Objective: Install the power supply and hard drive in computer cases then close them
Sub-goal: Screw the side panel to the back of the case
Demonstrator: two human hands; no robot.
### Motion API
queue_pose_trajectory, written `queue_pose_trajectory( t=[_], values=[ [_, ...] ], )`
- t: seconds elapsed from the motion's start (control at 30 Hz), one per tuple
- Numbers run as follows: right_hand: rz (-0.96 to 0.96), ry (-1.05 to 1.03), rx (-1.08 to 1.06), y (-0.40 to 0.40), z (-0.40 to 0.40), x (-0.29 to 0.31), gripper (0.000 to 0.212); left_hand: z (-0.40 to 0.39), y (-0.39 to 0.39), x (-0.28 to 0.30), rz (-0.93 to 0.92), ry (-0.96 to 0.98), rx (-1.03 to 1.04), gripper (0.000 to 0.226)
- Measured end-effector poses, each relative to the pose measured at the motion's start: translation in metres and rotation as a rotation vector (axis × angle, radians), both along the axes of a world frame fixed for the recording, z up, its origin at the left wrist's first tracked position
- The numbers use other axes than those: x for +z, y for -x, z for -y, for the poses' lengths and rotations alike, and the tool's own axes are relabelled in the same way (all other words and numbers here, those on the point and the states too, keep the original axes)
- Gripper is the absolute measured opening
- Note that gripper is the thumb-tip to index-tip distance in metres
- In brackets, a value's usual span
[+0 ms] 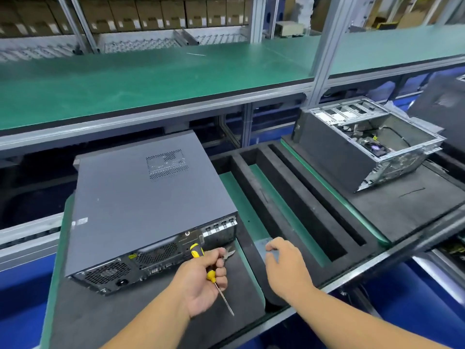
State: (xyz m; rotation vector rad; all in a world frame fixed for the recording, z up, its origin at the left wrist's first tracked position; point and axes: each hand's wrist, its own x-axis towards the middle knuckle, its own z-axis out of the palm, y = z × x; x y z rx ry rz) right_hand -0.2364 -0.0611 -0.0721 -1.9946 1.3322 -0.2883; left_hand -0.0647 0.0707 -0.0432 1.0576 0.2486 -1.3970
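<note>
Left hand (201, 275) grips screwdriver (212, 274) (closed case (141, 197) beside it).

A long green shelf (156, 79) runs across the top from nine o'clock to two o'clock, with a thin white strip (195, 54) lying on it near twelve o'clock. Behind it, at eleven to twelve o'clock, rows of brown cardboard boxes (151, 13) stand in a rack above a roller track (141, 45), and a grey metal post (324, 46) rises at one o'clock. At centre, black foam dividers (297, 197) with deep slots and green strips (254, 217) between them slant toward four o'clock, and blue panels (25, 285) show at eight o'clock.
</note>
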Motion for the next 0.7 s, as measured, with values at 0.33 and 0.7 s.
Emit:
queue_pose_trajectory(
  t=[0.33,0.7],
  values=[
    [0.192,-0.137,0.318,-0.066,-0.03,0.099,0.025,0.001,0.017,0.042,0.181,0.072,-0.172,0.029],
    [0.241,-0.233,0.126,-0.061,-0.029,0.096,0.03,-0.037,-0.01,0.027,0.272,-0.096,-0.013,0.018]
  ],
)
